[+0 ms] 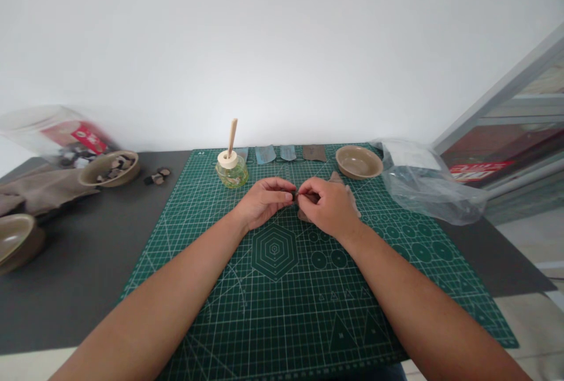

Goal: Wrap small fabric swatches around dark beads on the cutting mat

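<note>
Above the green cutting mat (275,310), my two hands meet fingertip to fingertip. My left hand (268,200) pinches a small dark piece (294,195) between thumb and forefinger. My right hand (328,204) is closed at the other side of that piece; what its fingertips grip is too small to make out. A brownish-grey cloth scrap (304,215) lies partly hidden under and behind my right hand.
A glass jar (233,175) with a wooden stick stands behind my left hand. Beyond are blue scraps (265,155), a brown scrap (314,152), a bowl (359,162) and a clear bag (434,193). Far left, a bowl of pieces (110,169) sits near brown cloth (53,190).
</note>
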`<control>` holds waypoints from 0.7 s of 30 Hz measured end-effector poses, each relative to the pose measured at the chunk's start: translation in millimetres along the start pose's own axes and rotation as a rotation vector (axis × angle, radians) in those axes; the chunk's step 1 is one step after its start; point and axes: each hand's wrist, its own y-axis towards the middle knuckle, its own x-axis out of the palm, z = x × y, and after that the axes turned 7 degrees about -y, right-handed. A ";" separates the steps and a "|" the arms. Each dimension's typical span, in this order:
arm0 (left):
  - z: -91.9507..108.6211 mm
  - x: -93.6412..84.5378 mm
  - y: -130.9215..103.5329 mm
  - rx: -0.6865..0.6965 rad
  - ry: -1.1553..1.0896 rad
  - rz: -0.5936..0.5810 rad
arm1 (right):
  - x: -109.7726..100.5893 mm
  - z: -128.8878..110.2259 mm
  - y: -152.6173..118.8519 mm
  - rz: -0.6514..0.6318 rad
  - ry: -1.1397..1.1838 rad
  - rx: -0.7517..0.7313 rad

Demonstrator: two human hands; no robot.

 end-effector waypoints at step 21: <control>2.1 1.6 0.1 -0.008 -0.026 -0.006 | 1.2 1.7 -0.3 0.015 -0.008 0.003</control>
